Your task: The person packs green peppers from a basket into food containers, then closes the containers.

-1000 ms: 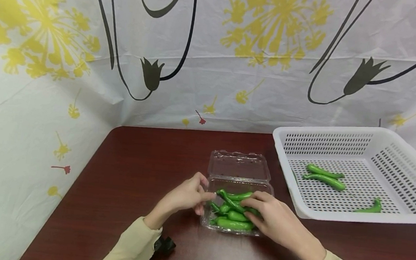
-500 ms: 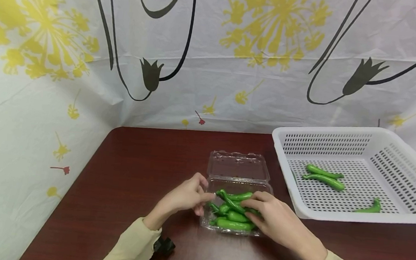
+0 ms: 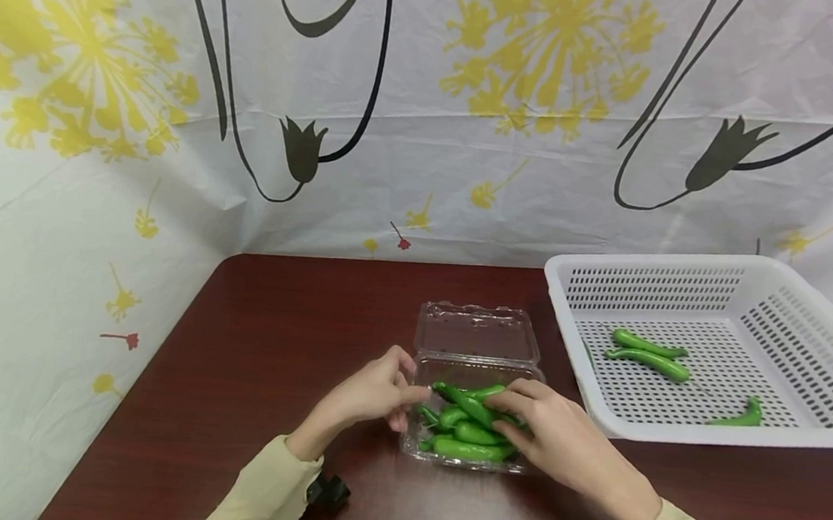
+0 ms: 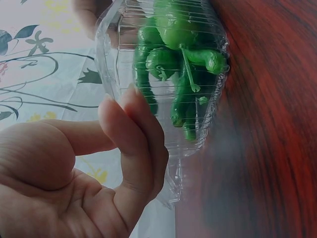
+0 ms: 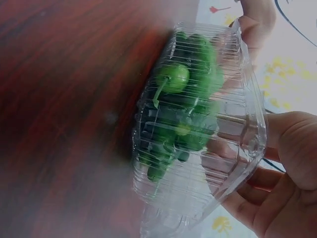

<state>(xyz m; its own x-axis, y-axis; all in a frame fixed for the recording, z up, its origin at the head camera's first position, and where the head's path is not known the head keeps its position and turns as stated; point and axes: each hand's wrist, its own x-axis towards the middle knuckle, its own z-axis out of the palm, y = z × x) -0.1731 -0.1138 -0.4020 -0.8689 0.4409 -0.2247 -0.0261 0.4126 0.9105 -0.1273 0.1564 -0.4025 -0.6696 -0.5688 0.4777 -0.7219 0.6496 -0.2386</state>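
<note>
Your left hand [image 3: 372, 390] grips the left side of the clear plastic clamshell container [image 3: 460, 372], thumb over the rim and bent fingers against the outer wall. Your right hand [image 3: 558, 437] reaches over the opposite rim, its fingers and thumb bent down onto the heap of green chili peppers [image 3: 472, 450] inside; one pepper runs in between thumb and fingers, but you cannot tell whether they pinch it. The peppers lie mostly crosswise, some stacked on others, toward the container's near side. Its lid [image 3: 479, 333] lies folded back on the dark red wooden table [image 3: 305, 325], away from you. To the right of the container stands a white perforated plastic basket [image 3: 746, 438], with two loose peppers [image 3: 651, 364] side by side and a curved pepper [image 3: 740, 415] near its front wall.
</note>
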